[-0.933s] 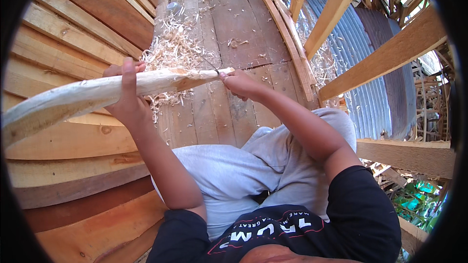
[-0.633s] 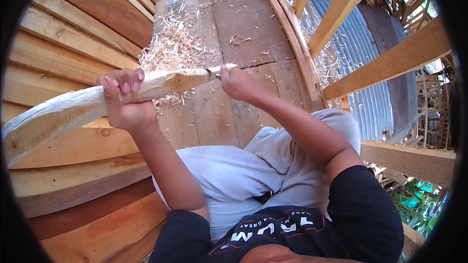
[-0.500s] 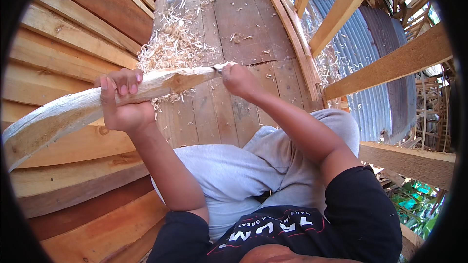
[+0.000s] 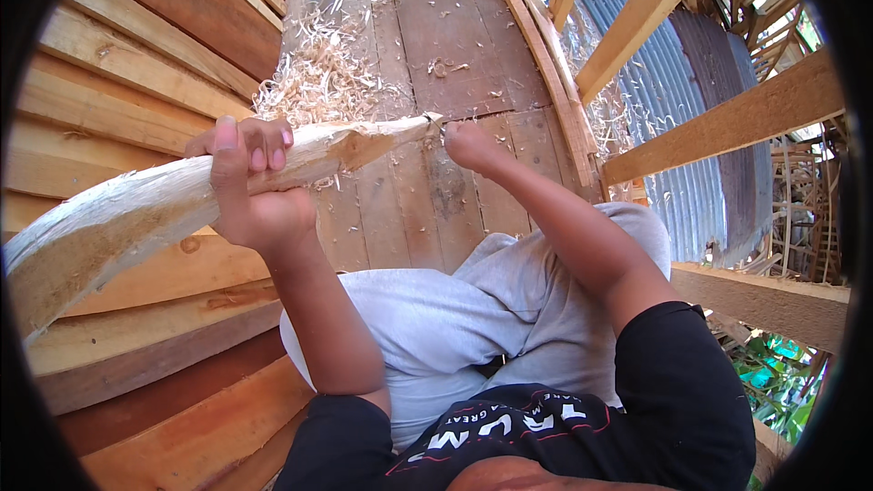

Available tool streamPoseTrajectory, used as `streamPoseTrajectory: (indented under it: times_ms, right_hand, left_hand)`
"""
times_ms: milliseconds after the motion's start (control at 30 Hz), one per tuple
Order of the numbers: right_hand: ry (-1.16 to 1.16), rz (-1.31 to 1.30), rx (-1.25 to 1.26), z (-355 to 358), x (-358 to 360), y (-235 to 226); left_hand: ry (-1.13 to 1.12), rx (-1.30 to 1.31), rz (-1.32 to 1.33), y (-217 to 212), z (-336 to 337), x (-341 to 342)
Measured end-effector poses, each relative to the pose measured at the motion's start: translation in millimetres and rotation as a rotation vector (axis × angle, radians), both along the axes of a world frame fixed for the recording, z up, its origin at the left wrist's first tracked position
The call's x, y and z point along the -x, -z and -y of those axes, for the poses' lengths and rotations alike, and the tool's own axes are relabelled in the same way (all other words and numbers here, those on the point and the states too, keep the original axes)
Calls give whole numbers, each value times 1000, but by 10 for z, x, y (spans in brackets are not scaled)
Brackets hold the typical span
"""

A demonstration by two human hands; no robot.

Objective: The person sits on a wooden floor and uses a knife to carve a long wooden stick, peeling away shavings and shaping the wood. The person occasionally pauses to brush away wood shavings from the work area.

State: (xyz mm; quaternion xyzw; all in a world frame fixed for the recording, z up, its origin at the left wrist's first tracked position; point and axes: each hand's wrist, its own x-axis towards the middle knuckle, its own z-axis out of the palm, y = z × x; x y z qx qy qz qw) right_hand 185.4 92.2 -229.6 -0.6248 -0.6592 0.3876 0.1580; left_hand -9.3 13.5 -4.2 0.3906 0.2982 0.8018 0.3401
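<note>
My left hand (image 4: 244, 184) is wrapped around a long pale piece of carved wood (image 4: 136, 218) that runs from the lower left up to a tapered tip near the middle. My right hand (image 4: 468, 144) is closed at that tip, gripping a small dark blade (image 4: 435, 121) that pokes out against the wood's end; most of the tool is hidden in the fist. A heap of curled wood shavings (image 4: 318, 77) lies on the plank floor just beyond the piece.
Stacked timber planks (image 4: 109, 82) rise on the left. I sit on a worn plank floor (image 4: 446, 27) in grey trousers. Wooden beams (image 4: 718, 118) and corrugated metal sheeting (image 4: 673, 127) lie to the right, past the floor's curved edge.
My left hand has rolled over the top of the wood into a fuller grip. The piece has swung up a little, and my right hand has stayed at its tip.
</note>
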Motion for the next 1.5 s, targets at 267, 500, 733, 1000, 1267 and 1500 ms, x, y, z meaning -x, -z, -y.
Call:
streamPoseTrajectory:
  times_ms: [267,500,733,1000,1267,1500]
  right_hand:
    - [59,-104,9,118,228,-415]
    - [-35,-107,0,228,469,-939]
    - [69,-122,-22,82,152,-212]
    - [0,23,-21,1,87,-224]
    - [-69,-49,15,210,391,-1078]
    - [-5,-67,-14,109,211,-423]
  left_hand:
    - [-118,20,117,-45,2,-7]
    - [-178,55,106,-43,10,7]
    - [-150,52,133,-26,-39,22]
    - [-127,38,102,-49,15,-25]
    - [-18,-15,-44,15,48,70]
    - [141,-129,-152,110,0,220]
